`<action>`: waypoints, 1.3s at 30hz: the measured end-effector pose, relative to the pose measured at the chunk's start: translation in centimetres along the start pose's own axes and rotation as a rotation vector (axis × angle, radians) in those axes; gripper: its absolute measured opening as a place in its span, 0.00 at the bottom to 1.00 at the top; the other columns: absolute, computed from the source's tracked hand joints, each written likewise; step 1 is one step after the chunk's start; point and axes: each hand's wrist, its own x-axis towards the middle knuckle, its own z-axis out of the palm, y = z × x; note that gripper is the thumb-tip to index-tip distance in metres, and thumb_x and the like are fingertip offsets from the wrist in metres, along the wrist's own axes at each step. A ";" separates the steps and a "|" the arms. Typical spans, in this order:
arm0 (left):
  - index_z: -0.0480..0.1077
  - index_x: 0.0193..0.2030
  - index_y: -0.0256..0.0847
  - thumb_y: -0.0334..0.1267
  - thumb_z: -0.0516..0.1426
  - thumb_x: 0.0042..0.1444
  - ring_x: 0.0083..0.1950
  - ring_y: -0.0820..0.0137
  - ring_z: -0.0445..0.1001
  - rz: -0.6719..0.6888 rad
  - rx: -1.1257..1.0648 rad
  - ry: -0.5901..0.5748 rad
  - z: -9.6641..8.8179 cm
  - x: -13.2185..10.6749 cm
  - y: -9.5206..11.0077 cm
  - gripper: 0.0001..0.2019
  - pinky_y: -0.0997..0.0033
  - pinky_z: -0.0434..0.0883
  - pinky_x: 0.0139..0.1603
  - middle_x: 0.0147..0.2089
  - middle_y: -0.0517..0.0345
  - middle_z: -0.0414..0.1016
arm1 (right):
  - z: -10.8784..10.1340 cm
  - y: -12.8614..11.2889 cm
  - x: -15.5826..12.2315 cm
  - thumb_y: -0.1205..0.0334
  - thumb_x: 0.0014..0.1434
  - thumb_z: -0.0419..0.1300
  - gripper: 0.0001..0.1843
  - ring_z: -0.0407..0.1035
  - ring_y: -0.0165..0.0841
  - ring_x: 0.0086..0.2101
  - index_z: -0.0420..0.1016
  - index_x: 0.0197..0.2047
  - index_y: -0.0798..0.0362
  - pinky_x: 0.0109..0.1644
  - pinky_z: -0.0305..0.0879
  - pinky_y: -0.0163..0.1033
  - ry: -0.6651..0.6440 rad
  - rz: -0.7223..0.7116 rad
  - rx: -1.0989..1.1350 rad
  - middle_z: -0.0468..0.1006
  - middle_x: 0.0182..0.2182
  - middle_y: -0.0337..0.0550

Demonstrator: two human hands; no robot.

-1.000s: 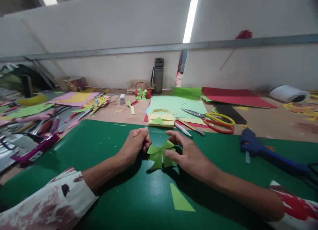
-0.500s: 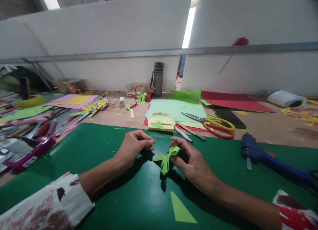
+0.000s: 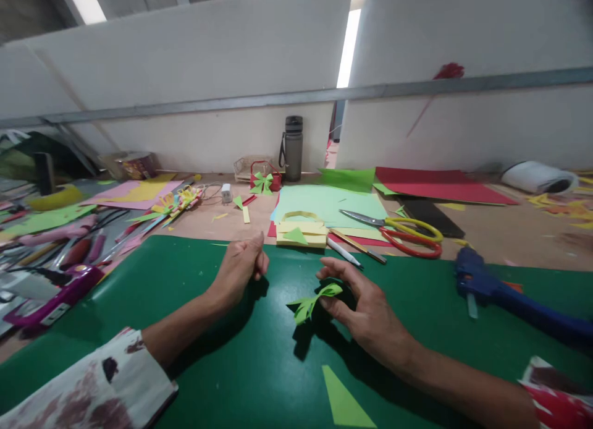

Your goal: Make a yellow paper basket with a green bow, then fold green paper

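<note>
Right hand [image 3: 365, 311] holds paper bow [image 3: 314, 300] tilted over green mat [image 3: 222, 367].
Right fingers clamped on the bow's edge; left hand [image 3: 238, 269] rests on mat, fingers curled together.

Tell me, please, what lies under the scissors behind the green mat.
The scissors rest with their blades on a light green sheet; the handles lie past its corner on the table. A red sheet shows beneath the stack; whatever else it covers is hidden.

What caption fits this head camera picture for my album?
Right hand holds a green paper bow over the green mat; left hand rests beside.
</note>
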 end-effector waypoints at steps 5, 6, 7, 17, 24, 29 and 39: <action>0.71 0.25 0.38 0.41 0.57 0.48 0.24 0.72 0.68 0.058 0.132 0.029 -0.8 1.0 0.2 0.09 0.73 0.64 0.27 0.24 0.59 0.71 | -0.2 0.0 0.1 0.59 0.52 0.59 0.25 0.67 0.40 0.47 0.64 0.54 0.50 0.51 0.61 0.50 -0.013 -0.017 0.025 0.74 0.45 0.46; 0.72 0.23 0.38 0.41 0.58 0.46 0.25 0.71 0.67 0.063 0.163 0.036 -0.8 1.0 0.3 0.09 0.73 0.64 0.27 0.22 0.60 0.70 | -0.3 -0.1 0.2 0.59 0.51 0.59 0.25 0.68 0.40 0.46 0.64 0.53 0.51 0.51 0.62 0.49 -0.010 -0.019 0.051 0.74 0.44 0.47; 0.71 0.21 0.38 0.42 0.58 0.47 0.25 0.70 0.67 0.068 0.195 0.046 -0.8 0.8 0.4 0.11 0.72 0.63 0.27 0.20 0.61 0.68 | -0.2 -0.2 0.3 0.59 0.51 0.59 0.24 0.68 0.39 0.46 0.65 0.53 0.51 0.50 0.63 0.48 -0.007 -0.020 0.083 0.74 0.44 0.47; 0.73 0.31 0.37 0.45 0.51 0.57 0.34 0.68 0.71 0.186 0.215 -0.219 0.6 -3.6 3.3 0.15 0.71 0.66 0.36 0.30 0.55 0.75 | 0.6 -2.1 1.2 0.62 0.50 0.60 0.23 0.69 0.31 0.30 0.65 0.50 0.54 0.33 0.66 0.38 -0.089 0.125 0.349 0.73 0.30 0.39; 0.72 0.36 0.35 0.41 0.58 0.47 0.27 0.73 0.64 -0.017 0.192 -0.348 1.7 -4.0 3.2 0.12 0.76 0.61 0.27 0.26 0.60 0.70 | 0.7 -2.3 1.1 0.64 0.51 0.59 0.22 0.65 0.27 0.25 0.65 0.51 0.54 0.28 0.62 0.33 -0.095 0.181 0.384 0.70 0.27 0.35; 0.71 0.27 0.35 0.40 0.57 0.46 0.21 0.78 0.56 -0.152 0.070 -0.316 2.4 -3.6 2.3 0.09 0.78 0.53 0.22 0.20 0.64 0.63 | 0.7 -2.0 1.1 0.61 0.50 0.60 0.24 0.64 0.27 0.25 0.64 0.51 0.55 0.28 0.62 0.34 -0.109 0.184 0.371 0.68 0.27 0.35; 0.68 0.25 0.35 0.35 0.61 0.42 0.20 0.80 0.60 -0.344 -0.228 -0.243 1.5 -2.7 1.4 0.06 0.80 0.58 0.21 0.19 0.64 0.65 | 0.1 -1.7 1.5 0.55 0.52 0.62 0.12 0.68 0.29 0.31 0.70 0.37 0.53 0.37 0.66 0.36 0.045 0.088 0.436 0.73 0.30 0.39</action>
